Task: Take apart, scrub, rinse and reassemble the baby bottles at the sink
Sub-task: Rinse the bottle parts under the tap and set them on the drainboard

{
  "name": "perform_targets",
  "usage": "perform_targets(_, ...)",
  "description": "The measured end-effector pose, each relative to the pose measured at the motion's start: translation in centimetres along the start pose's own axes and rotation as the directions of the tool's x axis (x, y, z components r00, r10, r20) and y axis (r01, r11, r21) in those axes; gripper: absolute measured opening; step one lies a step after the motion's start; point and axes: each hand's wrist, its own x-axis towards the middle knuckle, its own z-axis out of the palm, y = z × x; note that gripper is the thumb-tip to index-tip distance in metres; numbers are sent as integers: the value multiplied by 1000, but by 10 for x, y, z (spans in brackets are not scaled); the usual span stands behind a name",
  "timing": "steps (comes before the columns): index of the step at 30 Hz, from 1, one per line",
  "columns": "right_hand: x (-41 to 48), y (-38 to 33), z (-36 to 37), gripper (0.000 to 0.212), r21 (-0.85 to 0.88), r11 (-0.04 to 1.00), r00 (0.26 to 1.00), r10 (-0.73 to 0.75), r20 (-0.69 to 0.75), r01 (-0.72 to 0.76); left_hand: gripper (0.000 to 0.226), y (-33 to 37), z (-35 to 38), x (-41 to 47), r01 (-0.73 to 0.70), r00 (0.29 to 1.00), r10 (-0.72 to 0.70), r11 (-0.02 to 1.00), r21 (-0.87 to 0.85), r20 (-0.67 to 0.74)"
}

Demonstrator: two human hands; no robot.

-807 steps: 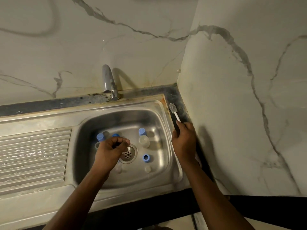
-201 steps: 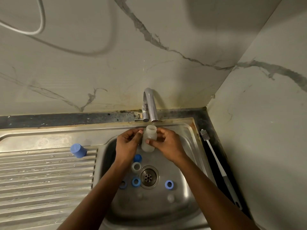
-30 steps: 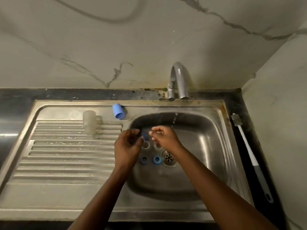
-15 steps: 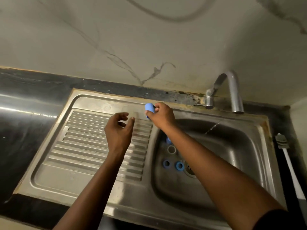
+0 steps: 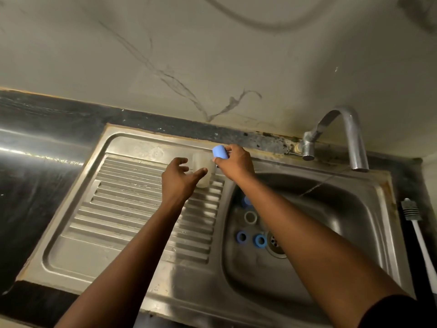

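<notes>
Blue plastic shows first: we see a blue cap (image 5: pixel 220 151) pinched between the thumb and fingertips of the right hand (image 5: pixel 235 162). It is held above the back edge of the steel drainboard (image 5: pixel 123 200), close to where that meets the basin (image 5: pixel 343 209). Just below and left of the cap stands a translucent bottle body (image 5: pixel 205 172), upright at the drainboard's back right corner, with no top on it. The left hand (image 5: pixel 178 181) reaches toward it with fingers spread apart and loosely curved, holding nothing. Its thumb overlaps the bottle in our view, and we cannot tell whether it touches.

Down in the basin, along its left side, we count two blue rings (image 5: pixel 241 236) lying side by side just left of the drain (image 5: pixel 275 245). A pale ring (image 5: pixel 250 217) sits behind them, and farther back a blue piece (image 5: pixel 246 201) is half hidden by the right forearm. The tap (image 5: pixel 350 138) curves over the basin's back edge. On the dark counter (image 5: pixel 405 181) along the sink's right edge lies a white-handled brush (image 5: pixel 412 213), bristle end toward the wall.
</notes>
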Motion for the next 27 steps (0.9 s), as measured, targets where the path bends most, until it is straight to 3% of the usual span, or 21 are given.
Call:
perform_targets(4, -4, -1, -2, 52, 102, 994, 1000, -29, 10, 28, 80, -1, 0, 2, 25, 998, -25, 1000, -15, 59)
perform_targets(9, -11, 1, 6, 40, 95, 988, 992, -116, -54, 120, 79, -2, -4, 0, 60, 996, -55, 995, -74, 67)
perform_targets(13, -17, 7, 15, 42, 73, 986, 987, -144, -66, 148, 81, -8, -12, -6, 65, 998, -60, 983, -171, 37)
perform_targets(16, -18, 10, 19, 42, 70, 984, 985, -158, -73, 163, 75, -10, -20, -16, 22, 1000, -16, 962, -272, 26)
perform_targets(20, -20, 12, 19, 47, 72, 983, 984, -167, -59, 171, 45, -14, -24, -30, -55, 996, 73, 947, -316, 45)
perform_targets(27, -34, 24, 9, 70, 107, 981, 986, -157, -65, 163, 58, -21, -16, -38, -148, 982, 174, 953, -266, 76)
